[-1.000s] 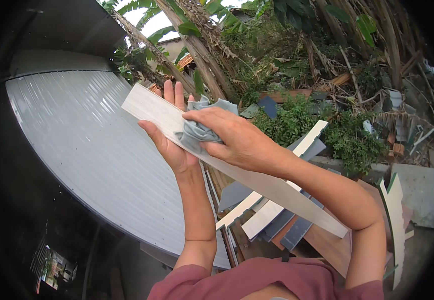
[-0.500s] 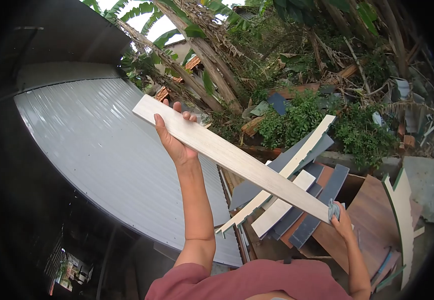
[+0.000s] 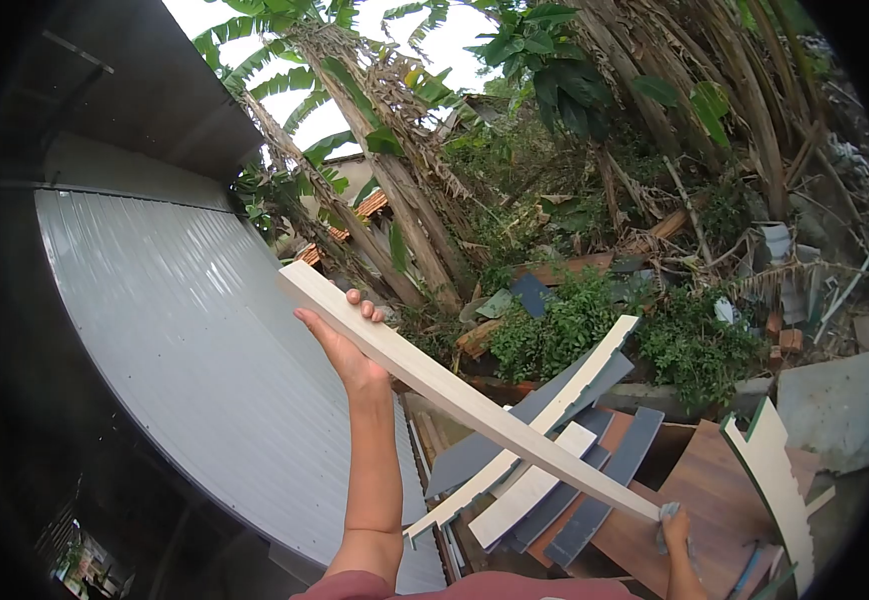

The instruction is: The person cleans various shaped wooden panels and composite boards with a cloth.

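A long pale wooden board point(image 3: 455, 407) slants across the head view from upper left to lower right. My left hand point(image 3: 347, 345) grips it near its raised upper end, thumb on one side and fingertips over the other. At the lower end my right hand point(image 3: 677, 535) is closed on a bluish-grey cloth point(image 3: 669, 512), which touches the board's tip. Beneath the board lies a crossed pile of strips, among them a cream strip with green edges point(image 3: 585, 378), a short white board point(image 3: 530, 490) and a dark grey strip point(image 3: 605, 488).
Brown wooden panels point(image 3: 700, 490) and a notched cream piece point(image 3: 775, 475) are on the right. A corrugated metal sheet point(image 3: 215, 370) slopes along the left. Shrubs point(image 3: 565, 330), banana trunks point(image 3: 385, 180) and scattered debris stand behind the pile. A grey slab point(image 3: 835, 410) leans at far right.
The camera view has tilted up, so the pile and both hands sit lower in the picture. The board has rolled, showing more of its narrow edge. Both hands keep their hold.
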A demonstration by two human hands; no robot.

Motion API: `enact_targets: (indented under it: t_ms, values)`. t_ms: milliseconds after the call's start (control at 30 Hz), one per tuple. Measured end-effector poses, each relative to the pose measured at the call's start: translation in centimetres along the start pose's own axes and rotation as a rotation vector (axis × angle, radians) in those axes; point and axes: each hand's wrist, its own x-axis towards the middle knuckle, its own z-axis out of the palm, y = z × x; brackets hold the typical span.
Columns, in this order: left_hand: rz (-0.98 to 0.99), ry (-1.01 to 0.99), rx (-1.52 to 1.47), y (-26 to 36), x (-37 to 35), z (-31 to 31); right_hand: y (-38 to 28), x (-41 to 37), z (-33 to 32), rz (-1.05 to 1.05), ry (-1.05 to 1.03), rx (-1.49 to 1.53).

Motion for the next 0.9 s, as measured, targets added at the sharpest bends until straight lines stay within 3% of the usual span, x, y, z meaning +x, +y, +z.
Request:
enact_targets:
  t_ms: [133,233,267,333,467,633,700,800,900]
  values:
    - [-0.127,-0.028,-0.083,0.4,0.1,2.5,-19.2,-2.1,-9.2,-0.474,0.015,0.376]
    - [-0.217,-0.306,0.057,0.9,2.2,2.1,-36.7,-8.1,-20.7,-0.944,-0.099,0.457]
    - [-0.178,-0.276,0.093,1.2,2.1,3.4,-41.2,-10.1,-23.6,-1.105,-0.099,0.493]
    - [-0.080,-0.269,0.214,1.9,1.1,6.1,-49.1,-13.9,-28.0,-1.383,0.001,0.594]
    - [-0.077,-0.430,0.152,1.9,1.0,7.5,-60.5,-18.8,-32.0,-1.651,0.101,0.829]
    - [-0.066,-0.402,0.105,1.3,1.0,7.7,-63.9,-20.2,-32.1,-1.668,0.178,0.683]
    - [-0.006,-0.445,0.106,0.5,1.6,7.1,-63.1,-20.2,-31.4,-1.696,0.285,0.627]
    - [-0.065,-0.405,0.082,0.2,1.9,6.7,-60.8,-19.3,-29.6,-1.714,0.352,0.616]
    - [0.029,-0.296,0.137,-0.4,1.7,6.6,-56.8,-18.1,-27.7,-1.627,0.265,0.575]
